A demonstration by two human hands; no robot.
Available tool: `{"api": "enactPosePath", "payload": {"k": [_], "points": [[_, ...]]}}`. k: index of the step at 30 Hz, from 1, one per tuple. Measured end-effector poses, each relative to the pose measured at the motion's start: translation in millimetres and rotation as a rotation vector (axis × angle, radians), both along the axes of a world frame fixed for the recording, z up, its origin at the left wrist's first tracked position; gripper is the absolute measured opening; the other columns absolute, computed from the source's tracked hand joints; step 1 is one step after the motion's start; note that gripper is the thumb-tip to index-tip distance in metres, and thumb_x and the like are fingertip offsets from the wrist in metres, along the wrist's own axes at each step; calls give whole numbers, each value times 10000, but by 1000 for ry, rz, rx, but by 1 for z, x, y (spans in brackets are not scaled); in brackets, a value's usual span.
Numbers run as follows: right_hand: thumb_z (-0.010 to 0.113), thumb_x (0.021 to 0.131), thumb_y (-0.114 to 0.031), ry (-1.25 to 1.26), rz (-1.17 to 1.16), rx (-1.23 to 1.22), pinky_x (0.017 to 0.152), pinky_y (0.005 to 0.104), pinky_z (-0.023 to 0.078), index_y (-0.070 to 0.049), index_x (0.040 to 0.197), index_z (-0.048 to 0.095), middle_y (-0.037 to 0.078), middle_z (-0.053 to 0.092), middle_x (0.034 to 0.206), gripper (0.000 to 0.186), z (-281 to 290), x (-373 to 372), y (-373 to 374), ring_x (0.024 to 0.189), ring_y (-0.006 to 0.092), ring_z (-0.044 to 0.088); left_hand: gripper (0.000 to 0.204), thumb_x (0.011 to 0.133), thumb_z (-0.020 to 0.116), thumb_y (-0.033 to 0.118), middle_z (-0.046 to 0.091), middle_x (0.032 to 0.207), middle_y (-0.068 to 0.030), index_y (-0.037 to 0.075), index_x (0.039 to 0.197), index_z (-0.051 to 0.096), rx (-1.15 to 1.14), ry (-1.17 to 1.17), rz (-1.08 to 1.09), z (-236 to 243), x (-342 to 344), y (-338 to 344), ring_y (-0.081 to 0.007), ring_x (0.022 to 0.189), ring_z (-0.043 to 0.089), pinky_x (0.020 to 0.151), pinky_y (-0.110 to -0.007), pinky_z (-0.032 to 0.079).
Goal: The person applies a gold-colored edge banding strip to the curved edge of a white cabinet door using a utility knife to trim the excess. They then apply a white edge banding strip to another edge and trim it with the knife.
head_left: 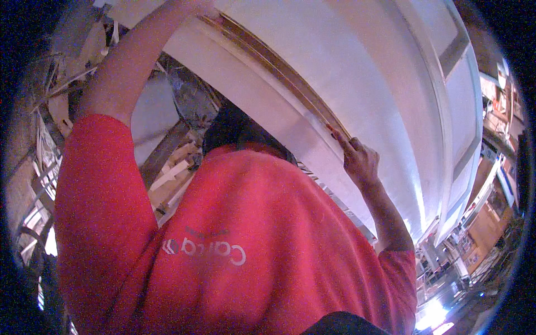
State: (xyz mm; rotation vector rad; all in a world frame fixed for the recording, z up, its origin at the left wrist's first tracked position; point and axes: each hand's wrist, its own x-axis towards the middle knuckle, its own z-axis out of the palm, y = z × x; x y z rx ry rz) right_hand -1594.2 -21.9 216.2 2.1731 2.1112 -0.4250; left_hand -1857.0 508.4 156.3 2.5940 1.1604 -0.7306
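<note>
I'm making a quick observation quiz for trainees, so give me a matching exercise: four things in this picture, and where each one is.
Things:
1. Bare right hand
2. Long, narrow brown strip
3. Red fabric shirt
4. Bare left hand

Places:
A. Fills the lower middle
B. At the picture's top edge
C. Beside the strip's lower end
D. Runs along the large, pale, curved panel

Pairs: 1-C, 2-D, 3-A, 4-B

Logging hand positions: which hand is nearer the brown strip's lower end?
Right. Your right hand is at that end of the brown strip; your left hand is by its upper end, at the picture's top.
</note>
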Motion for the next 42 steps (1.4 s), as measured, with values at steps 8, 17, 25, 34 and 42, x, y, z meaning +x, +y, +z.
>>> {"api": "enactPosePath", "payload": {"k": [8, 17, 25, 34, 42], "points": [[602, 899, -106, -25, -7, -22, 500, 414, 567, -387, 1433, 595, 42, 714, 890, 604, -1, -5, 0, 605, 263, 684, 1252, 729, 876, 404, -58, 1673, -354, 220, 1672, 74, 30, 20, -101, -4, 12, 11, -572, 1527, 96, 1247, -590, 242], [589, 899, -92, -49, -91, -95, 512, 419, 573, -426, 1453, 565, 48, 753, 988, 647, 9, -18, 9, 633, 285, 697, 1227, 742, 865, 353, -66, 1673, -352, 162, 1671, 86, 57, -129, -89, 23, 1, 0, -552, 1542, 28, 1236, -591, 262], [598, 903, -111, -70, -110, -164, 528, 429, 586, -447, 1506, 493, 56, 748, 1046, 699, 2, -22, 6, 670, 288, 721, 1201, 703, 880, 310, 36, 1655, -353, 158, 1658, 167, -27, -928, -109, 59, 41, -158, -554, 1493, 148, 1179, -646, 318], [594, 909, -101, 15, -75, -105, 521, 429, 594, -440, 1538, 451, 75, 739, 1124, 729, 1, -16, -1, 690, 290, 735, 1144, 689, 852, 279, 69, 1655, -323, 205, 1648, 233, 59, -705, 107, 28, 86, -286, -516, 1379, 391, 1109, -588, 427], [569, 931, -79, 54, -18, -24, 553, 451, 585, -365, 1485, 539, 78, 755, 1045, 624, -9, -12, -3, 721, 302, 740, 1303, 598, 930, 340, -21, 1653, -376, 210, 1664, 191, 73, -515, 184, 7, 97, -291, -593, 1379, 393, 1138, -607, 405]]}}
